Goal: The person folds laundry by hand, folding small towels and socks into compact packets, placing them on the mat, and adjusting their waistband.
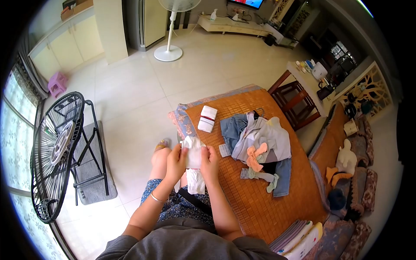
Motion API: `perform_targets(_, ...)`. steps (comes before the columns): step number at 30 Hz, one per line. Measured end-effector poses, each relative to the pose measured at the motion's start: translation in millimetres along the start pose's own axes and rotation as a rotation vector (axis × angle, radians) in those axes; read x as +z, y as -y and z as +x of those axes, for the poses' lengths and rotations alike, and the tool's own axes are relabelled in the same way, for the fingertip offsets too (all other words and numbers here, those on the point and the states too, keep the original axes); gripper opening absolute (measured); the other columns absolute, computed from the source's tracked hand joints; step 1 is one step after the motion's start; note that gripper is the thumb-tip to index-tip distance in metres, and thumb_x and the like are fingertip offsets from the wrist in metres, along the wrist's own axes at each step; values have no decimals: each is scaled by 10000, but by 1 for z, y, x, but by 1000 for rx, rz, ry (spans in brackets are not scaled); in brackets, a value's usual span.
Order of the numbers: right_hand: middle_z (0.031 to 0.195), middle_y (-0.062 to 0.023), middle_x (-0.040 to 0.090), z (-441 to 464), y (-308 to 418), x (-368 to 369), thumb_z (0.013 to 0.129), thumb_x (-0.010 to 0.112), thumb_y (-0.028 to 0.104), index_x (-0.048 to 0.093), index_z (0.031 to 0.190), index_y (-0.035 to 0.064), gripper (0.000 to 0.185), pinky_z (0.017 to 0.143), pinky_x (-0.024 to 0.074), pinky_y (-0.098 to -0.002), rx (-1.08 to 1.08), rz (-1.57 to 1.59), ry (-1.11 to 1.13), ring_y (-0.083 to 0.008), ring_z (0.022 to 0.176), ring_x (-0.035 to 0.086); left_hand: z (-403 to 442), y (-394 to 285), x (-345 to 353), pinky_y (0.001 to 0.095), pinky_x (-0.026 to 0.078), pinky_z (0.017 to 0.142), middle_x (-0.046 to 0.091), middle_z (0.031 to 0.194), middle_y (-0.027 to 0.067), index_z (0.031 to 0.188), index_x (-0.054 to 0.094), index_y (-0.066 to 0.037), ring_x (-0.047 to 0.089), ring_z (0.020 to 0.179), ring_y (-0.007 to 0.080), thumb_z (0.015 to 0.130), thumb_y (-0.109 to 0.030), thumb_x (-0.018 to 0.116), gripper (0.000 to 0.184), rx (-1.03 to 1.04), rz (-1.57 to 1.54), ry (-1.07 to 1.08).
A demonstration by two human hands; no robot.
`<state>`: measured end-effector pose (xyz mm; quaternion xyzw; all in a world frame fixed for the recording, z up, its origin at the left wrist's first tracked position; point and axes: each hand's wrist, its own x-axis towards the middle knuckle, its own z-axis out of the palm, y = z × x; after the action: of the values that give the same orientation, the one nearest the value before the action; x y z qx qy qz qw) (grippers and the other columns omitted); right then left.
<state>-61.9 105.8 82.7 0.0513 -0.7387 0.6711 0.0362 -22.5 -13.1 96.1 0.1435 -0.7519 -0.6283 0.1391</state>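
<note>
Both hands hold a white piece that looks like a sock (193,152) in front of my lap. My left hand (177,162) is closed on its left side, thumb on top. My right hand (209,162) grips the right side in the same way. Just below, over my lap, hangs more white fabric (196,182); whether it is part of the same piece I cannot tell. A folded white bundle with dark red and grey stripes (208,119) lies on the woven mat (242,203), beyond my hands.
A clothes pile (264,138) with jeans (282,177) and an orange bow-shaped piece (256,157) lies to the right on the mat. Folded textiles (299,238) sit near my right elbow. A black folding chair (60,151) stands left, a white fan (169,52) ahead.
</note>
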Motion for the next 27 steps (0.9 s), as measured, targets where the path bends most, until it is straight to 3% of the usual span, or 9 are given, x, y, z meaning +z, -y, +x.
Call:
perform_targets(6, 700, -19, 549, 37, 19, -5, 939, 508, 217, 535, 893, -1, 224, 552, 390, -232, 235, 148, 59, -68, 626, 494, 39, -21, 7, 234, 340, 328, 517, 581, 26, 942, 513, 12, 451, 392, 75, 948, -169, 469, 187, -152, -223, 144)
perform_targets(8, 717, -15, 562, 52, 17, -9, 940, 507, 209, 532, 912, 6, 207, 555, 392, -227, 22, 75, 66, -61, 630, 497, 54, -25, 11, 230, 343, 329, 521, 581, 30, 987, 510, 7, 450, 392, 70, 948, -169, 467, 186, -144, -223, 173)
perform_targets(12, 714, -2, 545, 65, 14, -19, 936, 514, 198, 536, 932, 7, 192, 565, 391, -226, -36, 103, 104, -62, 627, 485, 62, -26, 21, 241, 355, 334, 525, 587, 32, 1029, 513, 9, 454, 395, 73, 944, -163, 471, 196, -95, -318, 176)
perform_targets(17, 674, 4, 527, 21, -49, -29, 926, 531, 205, 546, 884, 10, 200, 545, 386, -234, 46, -59, 116, -65, 602, 475, 27, 87, 45, 251, 363, 327, 562, 606, 61, 1097, 499, 12, 488, 395, 99, 922, -175, 511, 257, -2, -90, 86)
perform_targets(18, 657, 1, 523, 9, -69, -33, 921, 538, 206, 548, 870, 10, 203, 531, 386, -239, 77, -206, 121, -70, 586, 473, 8, 68, 35, 263, 371, 313, 581, 619, 84, 1129, 488, 17, 501, 376, 128, 912, -186, 524, 299, -284, -195, 211)
perform_targets(20, 643, -10, 528, -15, -94, -40, 914, 546, 206, 549, 861, 4, 208, 515, 387, -249, 151, -152, 143, -82, 569, 481, -19, 97, 37, 274, 373, 300, 584, 624, 94, 1148, 484, 9, 497, 356, 145, 911, -185, 521, 308, -425, -209, 232)
perform_targets(22, 628, -22, 534, -49, -101, -48, 908, 554, 206, 550, 852, -1, 214, 498, 388, -259, 276, -104, 168, -93, 552, 489, -45, 110, 40, 289, 369, 298, 579, 614, 108, 1115, 498, -9, 518, 395, 148, 908, -184, 529, 272, -478, -176, 179)
perform_targets(24, 630, -49, 558, -63, -103, -54, 905, 556, 209, 546, 861, -4, 218, 473, 387, -266, 304, -215, 168, -100, 537, 515, -62, 131, 40, 284, 376, 310, 582, 614, 113, 1098, 500, 4, 527, 413, 150, 906, -183, 536, 270, -307, -97, 201)
perform_targets(27, 641, -53, 577, -73, -102, -62, 906, 556, 224, 550, 865, -3, 231, 479, 405, -255, 485, -173, 214, -94, 560, 546, -70, 119, 32, 269, 371, 319, 582, 609, 112, 1098, 471, 22, 511, 383, 140, 914, -192, 530, 288, -474, -143, 298)
